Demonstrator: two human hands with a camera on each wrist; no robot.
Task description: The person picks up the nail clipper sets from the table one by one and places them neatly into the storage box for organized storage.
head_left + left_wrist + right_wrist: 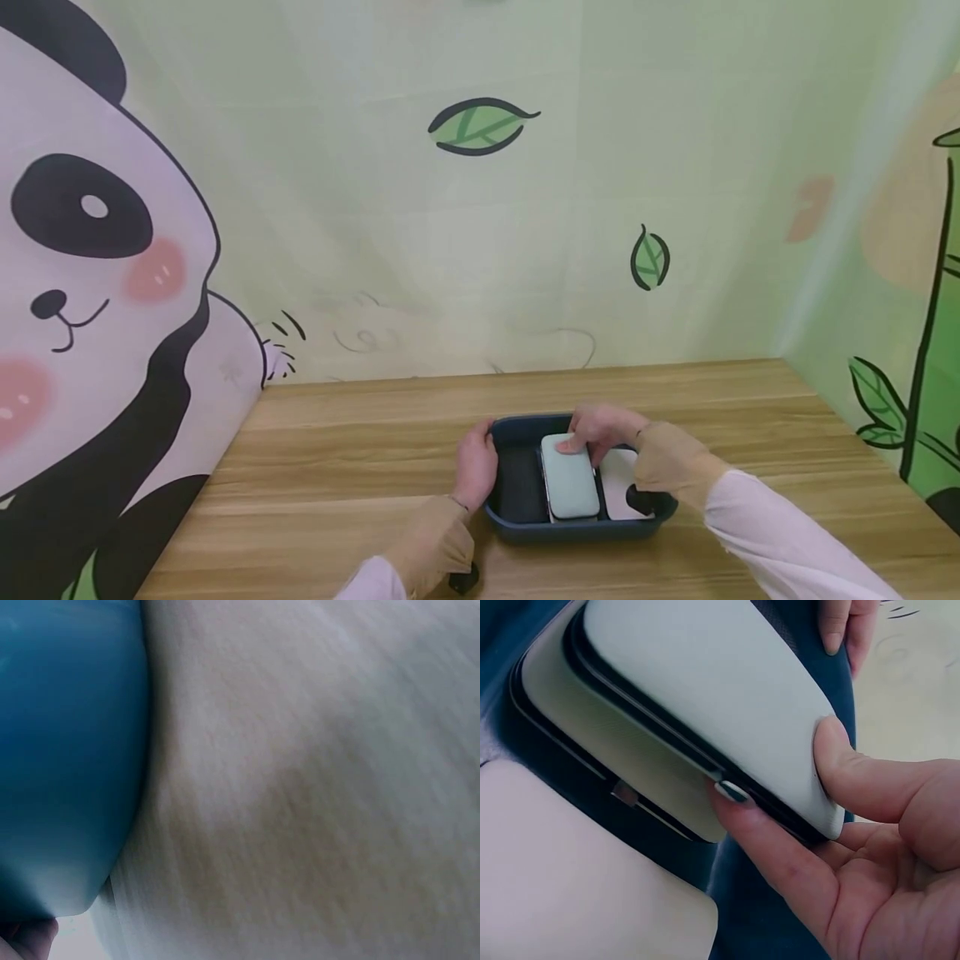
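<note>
A dark blue storage bin [570, 533] stands on the table, a smooth curved wall in the left wrist view. My left hand [476, 467] grips its left end, fingers over the rim. With my right hand [609, 429] I pinch a pale, rounded, dark-edged case [573, 483], thumb on top and fingers along its side and underneath. In the right wrist view this case is tilted above a second case [592, 727] of similar shape with a small metal clasp. A whitish flat case [618, 483] lies at the bin's right side, partly hidden by my right wrist.
The wood-grain table [352, 450] extends on every side of the bin. Behind it rises a pale green backdrop [360, 217] with printed leaves and a large panda at the left. Dark wrist devices [463, 578] sit under both cuffs.
</note>
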